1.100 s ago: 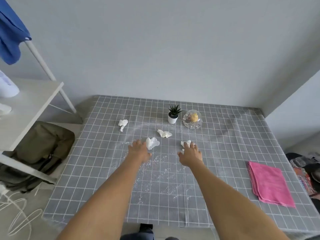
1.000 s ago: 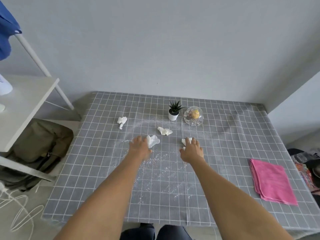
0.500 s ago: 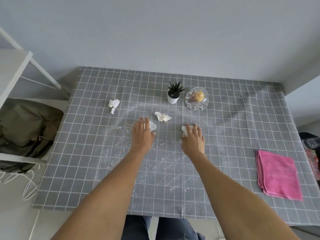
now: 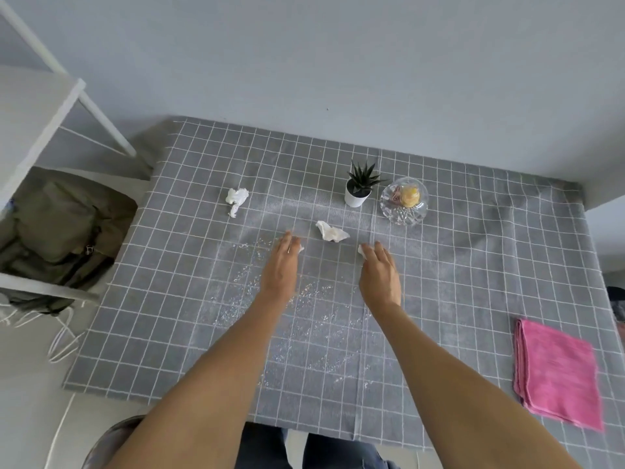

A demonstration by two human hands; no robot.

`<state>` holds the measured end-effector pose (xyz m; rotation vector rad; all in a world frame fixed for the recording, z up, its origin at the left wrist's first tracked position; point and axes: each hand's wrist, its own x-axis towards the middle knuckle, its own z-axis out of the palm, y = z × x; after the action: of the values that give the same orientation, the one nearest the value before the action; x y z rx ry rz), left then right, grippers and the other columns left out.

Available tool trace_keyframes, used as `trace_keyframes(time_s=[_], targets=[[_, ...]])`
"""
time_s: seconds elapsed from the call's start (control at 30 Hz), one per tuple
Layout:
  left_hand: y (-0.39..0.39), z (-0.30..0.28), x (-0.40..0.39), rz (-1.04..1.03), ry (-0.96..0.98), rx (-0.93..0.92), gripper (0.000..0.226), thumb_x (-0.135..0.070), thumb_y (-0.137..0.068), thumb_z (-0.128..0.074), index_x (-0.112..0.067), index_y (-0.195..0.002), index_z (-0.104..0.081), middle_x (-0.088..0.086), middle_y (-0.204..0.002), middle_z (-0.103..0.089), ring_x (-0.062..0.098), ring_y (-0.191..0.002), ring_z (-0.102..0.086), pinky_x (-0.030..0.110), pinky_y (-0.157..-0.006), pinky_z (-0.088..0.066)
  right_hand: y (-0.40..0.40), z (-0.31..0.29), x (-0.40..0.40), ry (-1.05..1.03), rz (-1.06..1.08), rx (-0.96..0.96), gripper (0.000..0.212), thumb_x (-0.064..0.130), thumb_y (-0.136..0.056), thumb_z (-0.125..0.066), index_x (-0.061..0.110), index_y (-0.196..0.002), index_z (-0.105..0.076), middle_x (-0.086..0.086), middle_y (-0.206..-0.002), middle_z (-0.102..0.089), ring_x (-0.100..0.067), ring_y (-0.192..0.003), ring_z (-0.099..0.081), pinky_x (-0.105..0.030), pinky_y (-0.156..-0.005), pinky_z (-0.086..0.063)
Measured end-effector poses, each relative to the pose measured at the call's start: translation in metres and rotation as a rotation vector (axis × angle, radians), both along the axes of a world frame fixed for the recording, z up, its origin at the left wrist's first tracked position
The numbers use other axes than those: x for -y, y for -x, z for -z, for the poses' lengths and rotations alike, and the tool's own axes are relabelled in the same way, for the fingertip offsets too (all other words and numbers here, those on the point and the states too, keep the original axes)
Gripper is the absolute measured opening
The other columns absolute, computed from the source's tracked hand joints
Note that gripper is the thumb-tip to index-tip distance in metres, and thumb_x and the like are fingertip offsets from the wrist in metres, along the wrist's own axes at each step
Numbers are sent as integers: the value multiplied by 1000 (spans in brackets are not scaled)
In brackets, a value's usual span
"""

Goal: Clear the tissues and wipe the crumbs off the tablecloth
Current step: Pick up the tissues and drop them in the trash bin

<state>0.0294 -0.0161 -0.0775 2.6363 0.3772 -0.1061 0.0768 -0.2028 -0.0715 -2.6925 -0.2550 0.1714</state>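
Note:
A grey checked tablecloth (image 4: 473, 265) carries several crumpled white tissues and a scatter of white crumbs (image 4: 304, 313) in its middle. My left hand (image 4: 282, 265) lies flat over one tissue (image 4: 300, 248), fingers stretched out, with only a corner of it showing. My right hand (image 4: 380, 275) rests the same way on another tissue (image 4: 362, 251). A third tissue (image 4: 331, 231) lies free just beyond and between my hands. A fourth tissue (image 4: 236, 199) sits alone at the far left. A folded pink cloth (image 4: 558, 370) lies near the right front edge.
A small potted plant (image 4: 358, 189) and a glass dish (image 4: 404, 201) with something yellow stand behind the tissues. A white shelf frame (image 4: 67, 106) and an olive bag (image 4: 64, 221) are left of the table. Walls close the back and right.
Both hands have slid forward onto their tissues, so each tissue is now mostly covered. The view has tilted down towards the table; the other tissues have not moved.

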Motion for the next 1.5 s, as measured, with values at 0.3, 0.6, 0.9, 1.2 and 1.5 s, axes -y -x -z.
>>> trace_keyframes(time_s=[0.3,0.6,0.9,1.2,1.5], targets=[[-16,-28,-78,-151,-86,77,61,12,-91,-44,-7,-147,-29,13,-157,-19,29,-143,-25,39,-107,-38,-29,-17,-81,-33,-191,64,48,-8,-93,-43,9,-138,-45,-22,-148,-37,-40,-136,-34,-50,-102,-42],[-49,-23,-124,-211,-80,54,62,8,-90,-50,-7,-147,-29,15,-156,-21,30,-143,-24,45,-110,-36,-39,13,-96,96,-203,59,45,-6,-88,-54,12,-128,-52,-17,-139,-46,-40,-133,-37,-66,-105,-29],[-78,-6,-134,-143,-40,14,66,5,-86,-59,-6,-145,-32,19,-154,-23,32,-143,-21,43,-115,-27,-42,26,-95,4,-135,32,37,-3,-94,-50,11,-128,-55,-27,-145,-35,-49,-137,-25,-61,-104,-34],[-66,2,-117,-120,-26,62,58,5,-84,-60,-3,-139,-42,20,-150,-33,31,-140,-31,41,-113,-33,-42,24,-103,-91,-76,101,38,-17,-80,-57,1,-111,-65,-24,-119,-59,-43,-111,-51,-59,-88,-49],[9,-11,-104,-220,15,91,48,-9,-96,-48,-6,-143,-38,15,-151,-33,29,-140,-31,42,-113,-30,-6,1,-102,-34,-108,108,47,-23,-79,-51,2,-115,-65,-26,-123,-57,-46,-115,-49,-59,-91,-48]])
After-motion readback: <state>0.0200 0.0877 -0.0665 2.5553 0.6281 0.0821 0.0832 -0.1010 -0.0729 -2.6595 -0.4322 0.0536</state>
